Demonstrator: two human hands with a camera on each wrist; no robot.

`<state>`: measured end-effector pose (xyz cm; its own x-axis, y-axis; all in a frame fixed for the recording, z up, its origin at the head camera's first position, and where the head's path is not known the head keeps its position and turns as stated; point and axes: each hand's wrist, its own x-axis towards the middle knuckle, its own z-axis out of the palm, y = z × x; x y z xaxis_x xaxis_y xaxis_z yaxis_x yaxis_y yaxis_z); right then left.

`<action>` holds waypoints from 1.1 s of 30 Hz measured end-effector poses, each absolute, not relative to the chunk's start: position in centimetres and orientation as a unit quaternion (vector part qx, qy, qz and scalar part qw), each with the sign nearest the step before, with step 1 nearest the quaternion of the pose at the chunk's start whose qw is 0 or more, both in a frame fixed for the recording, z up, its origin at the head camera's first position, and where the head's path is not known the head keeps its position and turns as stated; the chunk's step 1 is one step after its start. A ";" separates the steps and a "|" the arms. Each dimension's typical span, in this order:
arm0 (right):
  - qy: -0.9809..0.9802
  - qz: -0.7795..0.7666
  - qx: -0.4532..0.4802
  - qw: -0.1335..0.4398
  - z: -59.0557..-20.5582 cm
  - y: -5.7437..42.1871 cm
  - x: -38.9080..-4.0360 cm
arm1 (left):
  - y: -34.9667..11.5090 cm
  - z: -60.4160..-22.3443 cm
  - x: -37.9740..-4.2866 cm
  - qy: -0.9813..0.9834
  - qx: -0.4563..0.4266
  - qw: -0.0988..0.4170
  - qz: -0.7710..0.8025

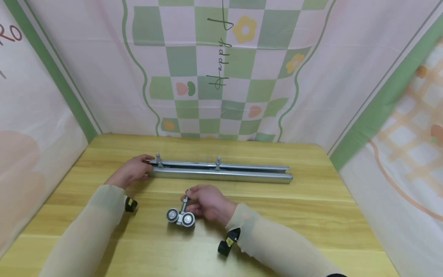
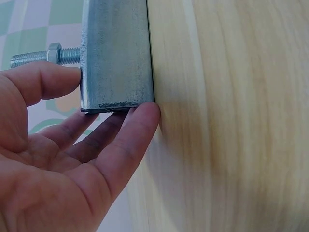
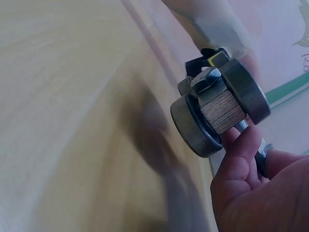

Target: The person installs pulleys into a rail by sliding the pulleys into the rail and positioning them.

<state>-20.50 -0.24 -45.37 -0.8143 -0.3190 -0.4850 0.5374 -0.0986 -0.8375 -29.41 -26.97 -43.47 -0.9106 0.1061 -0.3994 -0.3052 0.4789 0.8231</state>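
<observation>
A long galvanized steel rail [image 1: 221, 175] lies across the table with its slot facing up. Two threaded bolts with nuts, a left one [image 1: 159, 159] and a middle one [image 1: 218, 163], stick up out of that slot. My left hand [image 1: 133, 171] holds the rail's left end. In the left wrist view its thumb touches the slotted side below the bolt, and its fingers curl at the end face [image 2: 118, 63]. Nearer to me, my right hand [image 1: 209, 202] pinches a roller trolley [image 1: 180, 217] by its threaded stem. The trolley's wheels [image 3: 195, 125] hang tilted over the table, around a metal block.
The wooden table [image 1: 294, 219] reaches back to a cloth backdrop [image 1: 221, 69] with green checks. More printed cloth hangs at the left [image 1: 38, 154] and right [image 1: 391, 184]. A black camera mount [image 1: 228, 242] sits on the right wrist.
</observation>
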 end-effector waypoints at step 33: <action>0.714 -0.666 -0.038 0.211 -42.7 6.7 -20.5 | -27.2 -43.3 -29.4 0.832 -0.053 0.211 0.510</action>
